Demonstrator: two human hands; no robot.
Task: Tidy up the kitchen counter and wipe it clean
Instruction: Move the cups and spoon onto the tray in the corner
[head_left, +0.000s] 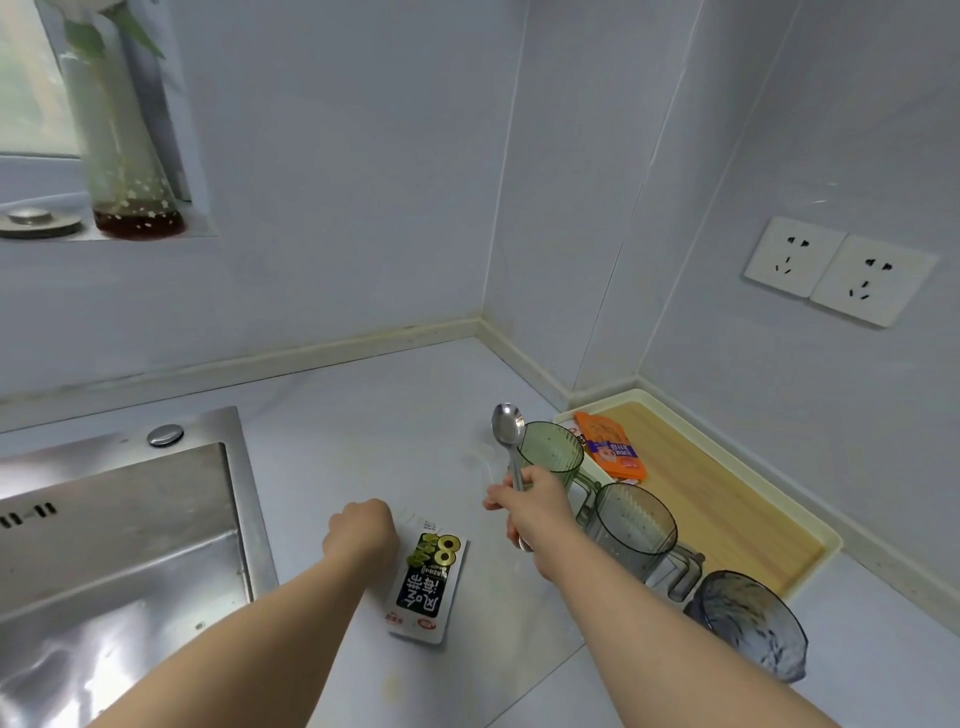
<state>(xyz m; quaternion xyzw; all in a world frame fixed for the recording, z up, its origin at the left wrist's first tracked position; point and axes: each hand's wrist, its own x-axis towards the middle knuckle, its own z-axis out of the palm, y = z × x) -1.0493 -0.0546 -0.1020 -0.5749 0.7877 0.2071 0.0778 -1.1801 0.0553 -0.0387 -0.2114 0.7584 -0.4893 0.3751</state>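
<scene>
Tidying looked barely started: your right hand (527, 501) gripped the spoon (508, 428), left hand (358, 530) curled at the packet (428, 577), hold unclear.

Shiny metal spoon (508, 427), brushed steel sink (104, 525), translucent plastic cups (551, 448), wood-grain tray (722, 483), glossy sachet (428, 579)
</scene>
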